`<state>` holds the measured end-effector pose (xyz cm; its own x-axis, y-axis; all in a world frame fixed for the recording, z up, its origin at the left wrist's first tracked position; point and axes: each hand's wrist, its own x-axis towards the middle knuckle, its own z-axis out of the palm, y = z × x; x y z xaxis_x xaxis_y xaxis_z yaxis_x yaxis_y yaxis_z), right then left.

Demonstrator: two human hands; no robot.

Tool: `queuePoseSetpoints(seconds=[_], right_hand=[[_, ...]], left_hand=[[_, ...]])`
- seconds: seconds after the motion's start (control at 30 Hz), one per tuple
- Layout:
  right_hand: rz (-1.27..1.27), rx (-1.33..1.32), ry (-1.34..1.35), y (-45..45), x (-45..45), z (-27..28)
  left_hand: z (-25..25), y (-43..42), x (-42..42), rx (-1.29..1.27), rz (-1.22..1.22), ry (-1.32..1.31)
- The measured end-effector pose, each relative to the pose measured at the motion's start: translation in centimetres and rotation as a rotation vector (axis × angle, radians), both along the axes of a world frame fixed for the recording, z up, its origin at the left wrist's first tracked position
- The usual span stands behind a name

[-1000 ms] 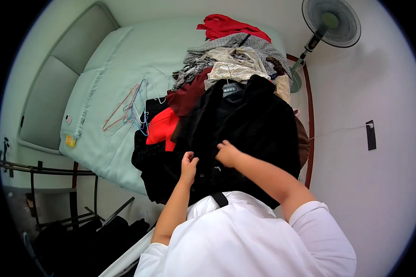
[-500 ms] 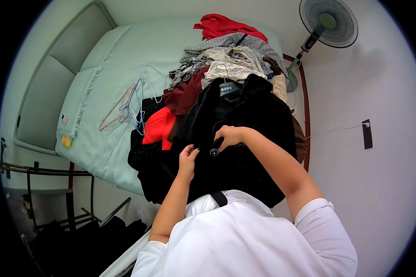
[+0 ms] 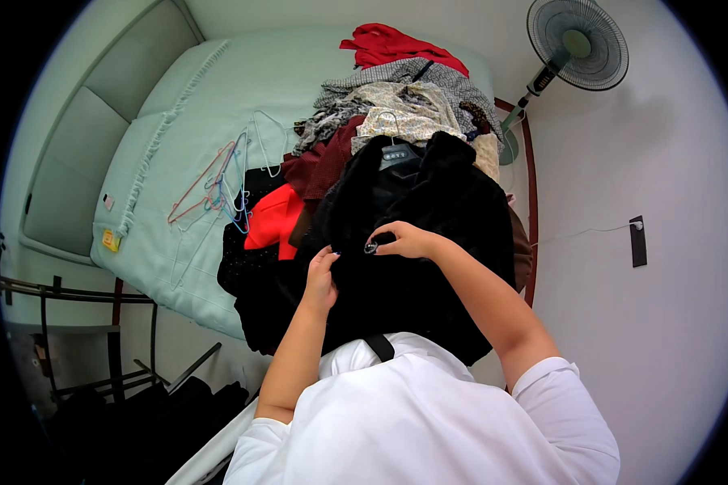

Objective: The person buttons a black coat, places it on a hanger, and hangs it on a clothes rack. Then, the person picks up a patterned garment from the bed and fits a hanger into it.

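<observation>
A black fuzzy coat (image 3: 453, 202) lies spread over the near end of the bed, with a dark hanger (image 3: 398, 153) inside its collar. At the coat's front, my right hand (image 3: 404, 241) pinches a large round dark button (image 3: 370, 247) between thumb and fingers. Just left of it, my left hand (image 3: 322, 275) is closed, fingertips pinching the black edge of the coat. A small gap separates the two hands. Black cloth makes the buttonhole impossible to make out.
Several thin wire hangers (image 3: 233, 182) lie on the pale green bed (image 3: 170, 170). Behind the coat are piled clothes, including a red garment (image 3: 388, 48) and a patterned one (image 3: 412, 109). A standing fan (image 3: 576, 44) is at the back right. A metal rack (image 3: 81, 295) stands at lower left.
My right hand has turned and shifted slightly left, tilting the button. My left hand has moved slightly down and left. The whole view has shifted a little.
</observation>
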<state>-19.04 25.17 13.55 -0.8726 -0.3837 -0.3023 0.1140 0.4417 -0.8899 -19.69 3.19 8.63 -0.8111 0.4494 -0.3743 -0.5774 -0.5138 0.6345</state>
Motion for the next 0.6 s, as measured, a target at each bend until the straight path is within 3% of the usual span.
queuePoseSetpoints(seconds=[0.17, 0.23, 0.33, 0.47, 0.57, 0.6], right_hand=[[-0.068, 0.092, 0.065, -0.3, 0.3, 0.2], [-0.089, 0.131, 0.102, -0.4, 0.2, 0.2], [-0.115, 0.134, 0.153, -0.5, 0.2, 0.0], [-0.14, 0.147, 0.22, -0.9, 0.4, 0.1], [-0.147, 0.149, 0.215, -1.1, 0.5, 0.1], [-0.155, 0.149, 0.202, -1.2, 0.6, 0.0]], left_hand=[[0.3, 0.1, -0.1, -0.012, -0.015, -0.042], [0.4, 0.2, -0.2, 0.059, 0.059, -0.257], [-1.1, 0.0, -0.9, -0.015, 0.106, -0.283], [-1.5, 0.1, -1.5, 0.003, 0.11, -0.216], [2.1, 1.5, -1.1, 0.026, 0.051, -0.288], [1.9, 2.1, -1.0, -0.201, 0.123, -0.05]])
